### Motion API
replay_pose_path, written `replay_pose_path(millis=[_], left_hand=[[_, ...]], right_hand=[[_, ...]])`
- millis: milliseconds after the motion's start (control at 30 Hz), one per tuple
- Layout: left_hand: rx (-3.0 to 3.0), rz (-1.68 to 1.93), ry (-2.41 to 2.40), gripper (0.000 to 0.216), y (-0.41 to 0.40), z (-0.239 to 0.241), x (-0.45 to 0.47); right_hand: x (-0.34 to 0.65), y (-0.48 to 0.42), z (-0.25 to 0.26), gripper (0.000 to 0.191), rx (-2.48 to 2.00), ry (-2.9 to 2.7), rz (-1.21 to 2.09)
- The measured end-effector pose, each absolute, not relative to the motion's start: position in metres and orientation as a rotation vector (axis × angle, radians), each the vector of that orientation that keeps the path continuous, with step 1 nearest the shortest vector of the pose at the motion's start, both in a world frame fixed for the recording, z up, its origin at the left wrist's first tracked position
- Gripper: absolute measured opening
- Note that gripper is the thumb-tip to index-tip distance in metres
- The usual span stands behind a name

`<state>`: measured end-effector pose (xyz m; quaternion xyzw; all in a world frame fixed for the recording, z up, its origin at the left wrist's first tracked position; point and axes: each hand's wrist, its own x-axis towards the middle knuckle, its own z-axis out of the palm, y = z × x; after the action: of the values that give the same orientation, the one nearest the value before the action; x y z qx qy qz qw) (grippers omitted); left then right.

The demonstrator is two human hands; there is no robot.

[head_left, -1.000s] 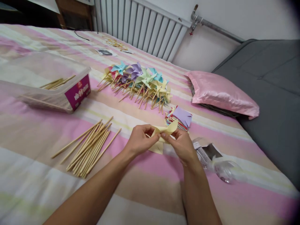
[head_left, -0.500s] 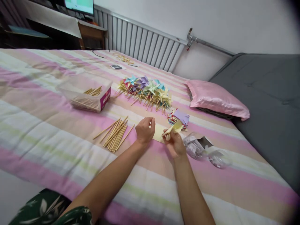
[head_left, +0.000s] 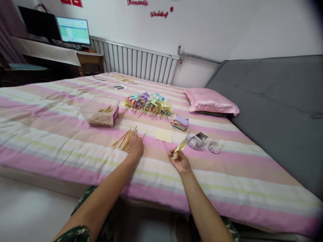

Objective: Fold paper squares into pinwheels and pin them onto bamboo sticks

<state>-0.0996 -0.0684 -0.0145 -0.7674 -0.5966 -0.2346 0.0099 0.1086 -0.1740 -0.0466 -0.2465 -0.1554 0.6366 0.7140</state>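
My left hand (head_left: 136, 146) is on the right side of a pile of thin wooden sticks (head_left: 125, 138), its fingers closed on a stick whose tip (head_left: 143, 135) pokes out beside the knuckles. The fingertips are partly hidden. In my right hand (head_left: 180, 162), a pale yellow paper pinwheel head (head_left: 178, 150) with curled blades is pinched between thumb and fingers, held just above the bed. A flat pale yellow paper square (head_left: 163, 135) lies between and beyond my hands. Right of it sits a stack of coloured paper squares (head_left: 180, 122).
Finished pinwheels on sticks (head_left: 148, 104) lie heaped further back. At left stands a clear plastic box (head_left: 101, 120) holding more sticks. An open clear container (head_left: 196, 140) with small packets and a round clear lid (head_left: 214, 147) are at right. A pink pillow (head_left: 212, 102) rests near the grey headboard (head_left: 264, 97).
My left hand has moved left from the yellow square to the stick pile. My right hand still holds the pinwheel head, now apart from the square. The view has tilted up.
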Motion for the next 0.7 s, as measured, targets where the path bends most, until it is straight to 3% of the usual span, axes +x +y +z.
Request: replay_pose_path(millis=[400,700], left_hand=[[-2.571,-1.276,-1.437,0.024,-0.088,-0.011,-0.098],[-2.785,-1.724,-1.711,0.032,-0.133,0.021,-0.091]], right_hand=[[0.111,-0.177,-0.050,0.017,-0.527,-0.270,1.515],[0.100,-0.178,-0.040,0.015,-0.583,-0.242,1.426]])
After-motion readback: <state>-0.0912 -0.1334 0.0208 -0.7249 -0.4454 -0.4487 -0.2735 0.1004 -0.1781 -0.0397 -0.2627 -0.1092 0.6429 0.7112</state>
